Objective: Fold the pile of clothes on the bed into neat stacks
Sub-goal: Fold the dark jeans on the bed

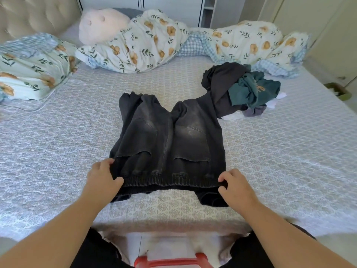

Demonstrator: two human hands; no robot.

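Dark grey jeans (168, 144) lie on the bed (77, 151) in front of me, back pockets up, legs running away towards the pile and partly folded under near me. My left hand (102, 176) grips the left end of the elastic waistband. My right hand (234, 183) pinches the waistband's right end. Behind and to the right sits a pile of clothes (245, 89): a black garment on top, a teal one with lettering, bits of white and purple beneath.
A rumpled floral duvet (139, 41) stretches across the far side, with a pink plush pillow (102, 24) and a floral pillow (32, 68) at the left. A tufted headboard (29, 14) stands far left. A red object (170, 261) is below the bed's near edge.
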